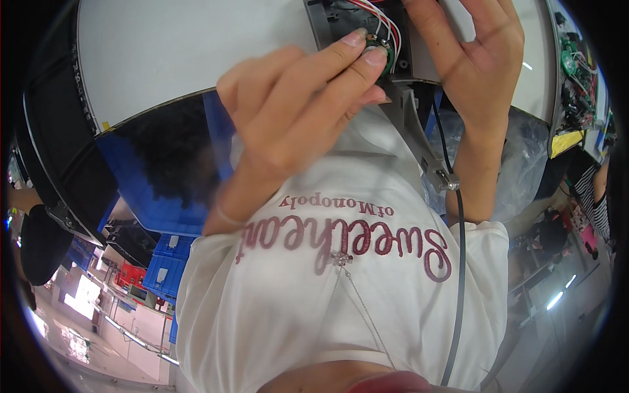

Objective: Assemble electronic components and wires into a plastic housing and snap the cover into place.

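In the head view, both forearms rise from below toward the upper edge. The left hand (282,111) slants up and right, palm down, its wrist bent; the right hand (485,62) stands nearly upright, its fingertips cut off by the upper edge.

There is one dark housing (335,18) on one white table (177,52), and one green disc (391,60) at the housing's lower right, with red and white wires (395,29), too bunched to count, running over it.

The left hand is partly closed, two fingertips resting on the disc; whether it grips or only presses, I cannot tell. The right hand's fingers are spread beside the housing; their hold cannot be seen.
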{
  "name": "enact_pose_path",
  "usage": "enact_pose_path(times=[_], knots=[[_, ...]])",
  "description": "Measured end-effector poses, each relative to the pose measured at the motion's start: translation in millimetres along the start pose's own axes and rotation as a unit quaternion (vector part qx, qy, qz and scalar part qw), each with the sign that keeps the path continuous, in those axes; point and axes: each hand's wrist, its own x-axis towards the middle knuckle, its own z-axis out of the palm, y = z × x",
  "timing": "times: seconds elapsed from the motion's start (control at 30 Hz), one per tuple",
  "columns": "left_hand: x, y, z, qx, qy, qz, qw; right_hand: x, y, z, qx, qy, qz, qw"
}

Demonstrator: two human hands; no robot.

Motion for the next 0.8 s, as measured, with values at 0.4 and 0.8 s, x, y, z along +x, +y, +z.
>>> enact_pose_path(times=[0.4, 0.8], knots=[[-8, -1, 1, 0.033, 0.006, -0.001, 0.999, 17, -61, -16, -0.212, -0.161, 0.112, 0.957], [-3, 4, -4, 0.008, -0.072, -0.064, 0.995, 14, -64, -19, -0.231, -0.196, 0.079, 0.95]])
